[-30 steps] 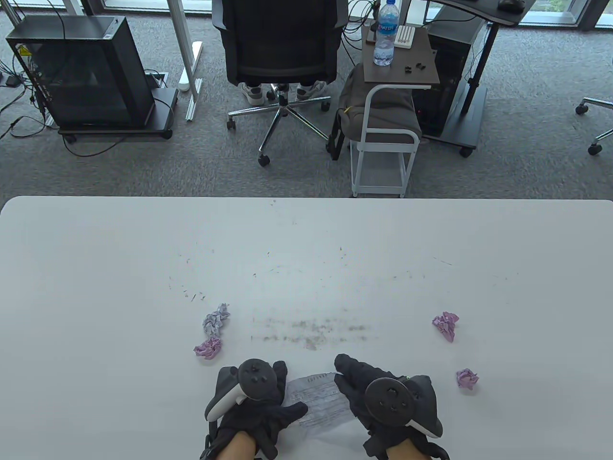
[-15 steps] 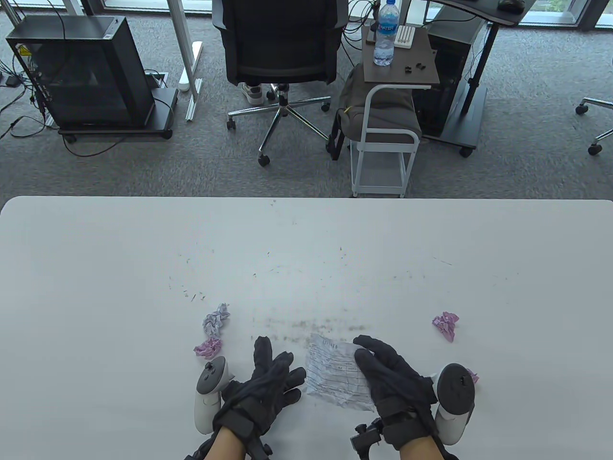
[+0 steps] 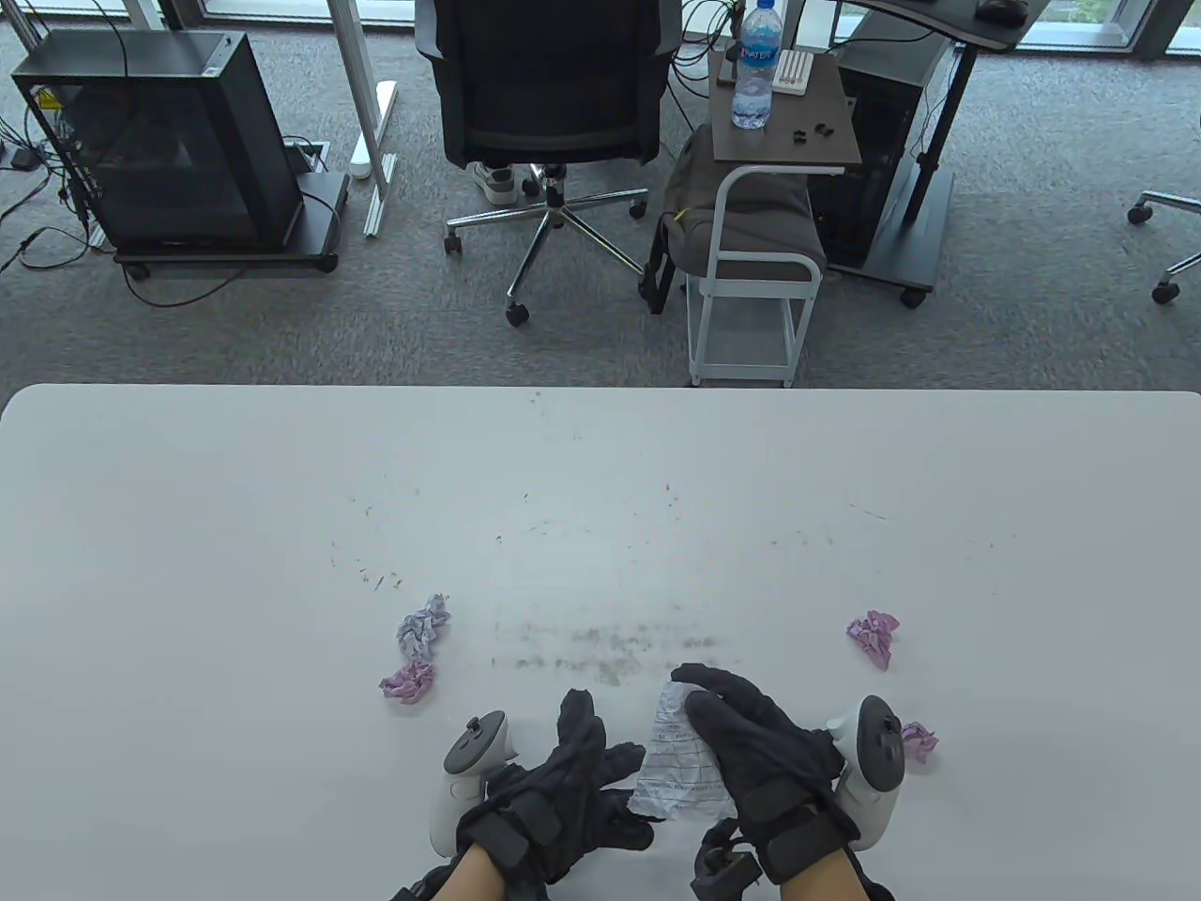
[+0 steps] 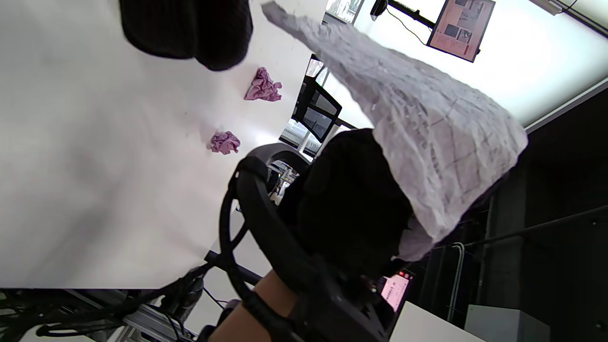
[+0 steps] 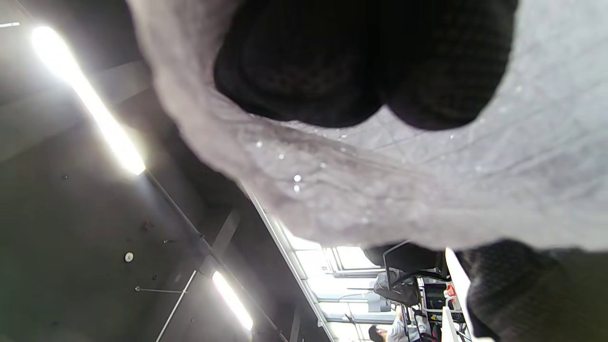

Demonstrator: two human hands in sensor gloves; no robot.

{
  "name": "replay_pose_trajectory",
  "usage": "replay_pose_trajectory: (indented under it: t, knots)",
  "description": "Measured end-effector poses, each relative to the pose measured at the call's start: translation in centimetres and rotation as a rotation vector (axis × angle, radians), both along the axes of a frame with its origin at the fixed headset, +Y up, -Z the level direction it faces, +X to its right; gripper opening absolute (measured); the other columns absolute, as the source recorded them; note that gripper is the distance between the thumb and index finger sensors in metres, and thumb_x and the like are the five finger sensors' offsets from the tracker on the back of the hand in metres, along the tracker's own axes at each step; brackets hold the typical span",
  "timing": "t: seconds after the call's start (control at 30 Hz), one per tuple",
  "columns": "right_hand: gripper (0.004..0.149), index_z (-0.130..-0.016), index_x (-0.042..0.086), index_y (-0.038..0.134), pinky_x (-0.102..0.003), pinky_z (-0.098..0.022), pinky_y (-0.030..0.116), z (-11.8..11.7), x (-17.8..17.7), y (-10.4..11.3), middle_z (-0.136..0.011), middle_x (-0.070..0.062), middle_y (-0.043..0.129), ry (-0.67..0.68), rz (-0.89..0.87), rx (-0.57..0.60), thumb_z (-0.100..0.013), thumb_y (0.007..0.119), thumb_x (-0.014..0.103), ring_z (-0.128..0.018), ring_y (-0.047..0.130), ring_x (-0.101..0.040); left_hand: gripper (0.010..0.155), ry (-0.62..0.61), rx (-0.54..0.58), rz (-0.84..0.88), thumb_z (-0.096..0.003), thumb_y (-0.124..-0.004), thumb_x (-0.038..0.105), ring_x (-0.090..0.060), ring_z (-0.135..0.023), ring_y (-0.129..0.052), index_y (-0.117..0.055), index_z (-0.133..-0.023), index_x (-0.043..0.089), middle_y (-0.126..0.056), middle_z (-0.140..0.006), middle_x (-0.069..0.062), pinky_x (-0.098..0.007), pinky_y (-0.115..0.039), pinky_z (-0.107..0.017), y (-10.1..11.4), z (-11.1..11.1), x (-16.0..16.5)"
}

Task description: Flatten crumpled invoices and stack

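A wrinkled, partly flattened white invoice [image 3: 677, 762] is held by my right hand [image 3: 706, 696], whose fingers grip its right side and keep it off the table. In the right wrist view the invoice [image 5: 427, 190] fills the frame, with my fingers [image 5: 304, 61] pressed against it. The left wrist view shows the invoice [image 4: 418, 128] curving over my right hand [image 4: 351, 204]. My left hand [image 3: 596, 751] lies open beside the invoice's left edge, fingers spread. Crumpled invoices lie on the white table [image 3: 281, 526]: a grey-lilac one [image 3: 422, 627] and a pink one [image 3: 408, 679] on the left.
Two more pink crumpled balls lie on the right [image 3: 874, 636] [image 3: 918, 740] and also show in the left wrist view [image 4: 262, 85] [image 4: 225, 142]. Dark smudges [image 3: 610, 648] mark the table just beyond my hands. An office chair [image 3: 554, 84] and a side cart [image 3: 751, 235] stand beyond the far edge.
My hands were pressing the invoice flat, then turned. The right hand has now raised the invoice so it looks narrower, and the left hand has moved right, close to its edge.
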State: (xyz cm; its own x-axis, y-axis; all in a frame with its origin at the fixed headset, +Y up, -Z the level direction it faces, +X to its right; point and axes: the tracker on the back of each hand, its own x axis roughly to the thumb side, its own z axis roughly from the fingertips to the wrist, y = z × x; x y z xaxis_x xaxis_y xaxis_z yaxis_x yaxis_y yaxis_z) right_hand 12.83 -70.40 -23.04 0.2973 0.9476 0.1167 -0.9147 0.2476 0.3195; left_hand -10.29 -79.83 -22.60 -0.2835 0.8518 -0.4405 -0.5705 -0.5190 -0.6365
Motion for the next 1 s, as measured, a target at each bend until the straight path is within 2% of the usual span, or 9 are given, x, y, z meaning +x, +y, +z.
replay_pose_trajectory:
  t: [0.1, 0.23, 0.27, 0.4, 0.5, 0.6, 0.73, 0.9, 1.0]
  knots:
    - [0.039, -0.092, 0.014, 0.070, -0.032, -0.026, 0.089, -0.3, 0.6, 0.0, -0.054, -0.001, 0.094, -0.010, 0.051, 0.004, -0.059, 0.075, 0.033, -0.033, 0.095, -0.012, 0.084, 0.058, -0.035, 0.103, -0.0649, -0.057, 0.056, -0.034, -0.091, -0.083, 0.018, -0.095, 0.034, -0.023, -0.113, -0.031, -0.050, -0.076, -0.069, 0.4, -0.2, -0.1]
    - [0.039, -0.092, 0.014, 0.070, -0.032, -0.026, 0.089, -0.6, 2.0, -0.2, -0.054, -0.001, 0.094, -0.056, 0.152, 0.001, -0.059, 0.076, 0.033, -0.033, 0.095, -0.012, 0.071, 0.157, 0.105, -0.021, -0.0663, -0.070, 0.032, -0.023, -0.086, -0.085, -0.013, -0.104, 0.049, -0.039, -0.113, -0.025, -0.046, -0.078, -0.068, 1.3, -1.3, -1.8]
    - [0.039, -0.092, 0.013, 0.070, -0.032, -0.026, 0.089, -0.6, 2.5, -0.2, -0.055, -0.001, 0.094, -0.077, 0.177, 0.001, -0.059, 0.076, 0.033, -0.033, 0.095, -0.012, 0.069, 0.206, 0.156, -0.066, -0.0656, -0.071, 0.028, -0.021, -0.085, -0.086, -0.018, -0.105, 0.048, -0.042, -0.112, -0.024, -0.045, -0.079, -0.068, 1.5, -1.5, -2.4]
    - [0.039, -0.092, 0.012, 0.071, -0.034, -0.026, 0.089, -0.6, 3.4, -0.2, -0.055, -0.004, 0.095, -0.144, 0.289, 0.002, -0.058, 0.076, 0.031, -0.033, 0.096, -0.015, 0.053, 0.324, 0.192, -0.098, -0.0634, -0.072, 0.017, -0.021, -0.084, -0.086, -0.053, -0.108, 0.039, -0.047, -0.112, -0.023, -0.046, -0.078, -0.068, 2.1, -1.7, -3.6]
    - [0.039, -0.092, 0.011, 0.071, -0.035, -0.027, 0.090, -0.6, 3.9, -0.3, -0.058, -0.006, 0.095, -0.202, 0.398, 0.005, -0.058, 0.076, 0.030, -0.035, 0.097, -0.017, 0.042, 0.375, 0.225, -0.137, -0.0621, -0.071, 0.013, -0.023, -0.084, -0.086, -0.073, -0.102, 0.025, -0.049, -0.112, -0.019, -0.048, -0.077, -0.068, 2.4, -1.9, -4.4]
    - [0.039, -0.091, 0.010, 0.071, -0.036, -0.027, 0.090, -0.6, 3.9, -0.6, -0.059, -0.008, 0.095, -0.269, 0.538, 0.029, -0.057, 0.076, 0.028, -0.036, 0.098, -0.018, 0.043, 0.428, 0.291, -0.241, -0.0613, -0.070, 0.011, -0.024, -0.084, -0.085, -0.071, -0.103, 0.019, -0.052, -0.112, -0.012, -0.049, -0.076, -0.068, 2.8, -1.9, -5.0]
    - [0.041, -0.092, 0.008, 0.069, -0.039, -0.028, 0.090, -0.4, 3.6, -0.5, -0.064, -0.013, 0.094, -0.342, 0.766, 0.074, -0.056, 0.076, 0.024, -0.039, 0.098, -0.022, 0.046, 0.463, 0.406, -0.426, -0.0607, -0.070, 0.011, -0.026, -0.084, -0.084, -0.066, -0.106, 0.015, -0.047, -0.113, -0.012, -0.053, -0.073, -0.068, 3.4, -2.1, -5.6]
    - [0.045, -0.097, 0.006, 0.063, -0.044, -0.034, 0.088, -0.5, 2.1, -0.6, -0.076, -0.020, 0.089, -0.300, 0.974, 0.123, -0.054, 0.075, 0.016, -0.049, 0.096, -0.029, 0.050, 0.435, 0.649, -0.750, -0.0591, -0.071, 0.012, -0.028, -0.083, -0.084, -0.061, -0.108, 0.011, -0.042, -0.112, -0.015, -0.054, -0.072, -0.066, 4.7, -1.8, -5.0]
    - [0.049, -0.098, 0.006, 0.060, -0.044, -0.035, 0.088, -0.5, 1.2, -0.6, -0.078, -0.020, 0.088, -0.284, 1.111, 0.142, -0.054, 0.077, 0.017, -0.050, 0.096, -0.029, 0.052, 0.388, 0.699, -0.824, -0.0593, -0.070, 0.015, -0.036, -0.086, -0.079, -0.057, -0.109, 0.009, -0.038, -0.111, -0.017, -0.058, -0.068, -0.065, 4.9, -1.3, -4.4]
